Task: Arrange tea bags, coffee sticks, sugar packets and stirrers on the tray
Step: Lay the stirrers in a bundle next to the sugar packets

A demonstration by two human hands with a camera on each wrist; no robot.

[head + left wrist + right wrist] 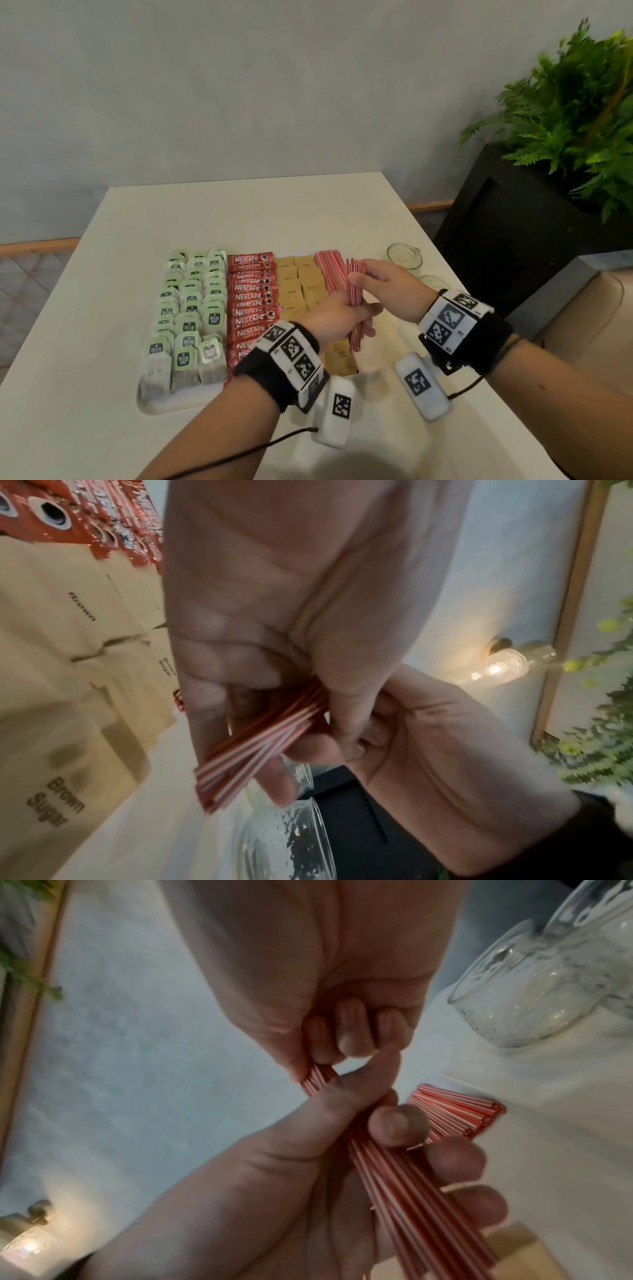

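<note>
A white tray (161, 406) holds rows of green tea bags (191, 308), red coffee sticks (251, 298), brown sugar packets (299, 277) and a laid row of red-and-white stirrers (328, 270). Above the tray's right part, both hands hold one bundle of stirrers (354, 301). My left hand (342, 317) grips its lower part, fingers curled round it. My right hand (383, 286) pinches its upper end between thumb and fingers. The bundle (407, 1185) shows in the right wrist view, and its lower end (246, 761) in the left wrist view.
Two glass jars (404, 257) (435, 282) stand on the white table (85, 359) just right of the tray. A black planter with a fern (565, 137) stands beyond the table's right edge. A grey wall runs behind.
</note>
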